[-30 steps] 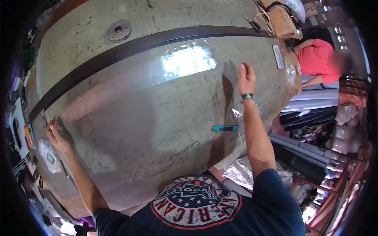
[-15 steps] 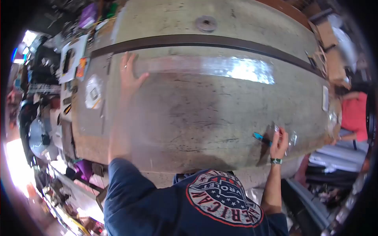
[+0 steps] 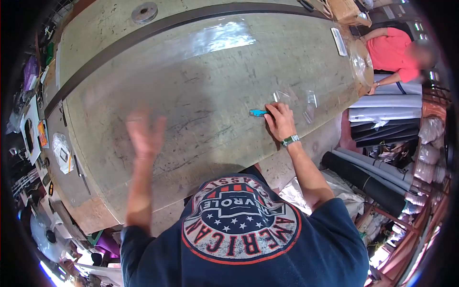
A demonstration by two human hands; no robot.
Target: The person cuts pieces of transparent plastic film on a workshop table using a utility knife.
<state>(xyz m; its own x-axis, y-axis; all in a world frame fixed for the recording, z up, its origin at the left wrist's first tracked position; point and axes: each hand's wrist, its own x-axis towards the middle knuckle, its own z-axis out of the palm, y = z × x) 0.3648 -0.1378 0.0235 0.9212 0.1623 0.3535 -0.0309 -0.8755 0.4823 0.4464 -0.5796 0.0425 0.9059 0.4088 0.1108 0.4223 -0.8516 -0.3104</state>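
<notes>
A clear plastic sheet lies spread over a large worn table. My right hand rests on the sheet near the table's right front, closed around a blue-handled tool whose blue end sticks out to the left. My left hand is blurred with motion above the sheet's left middle, fingers spread, holding nothing. A dark strip runs along the sheet's far edge.
A person in a red shirt stands at the table's far right end. A metal disc lies beyond the strip. Rolls of material are stacked at the right. Cards and small items lie along the left end.
My left hand came off the sheet's far left corner and swung towards the middle. My right hand moved onto the blue tool and closed on it. The view has swung.
</notes>
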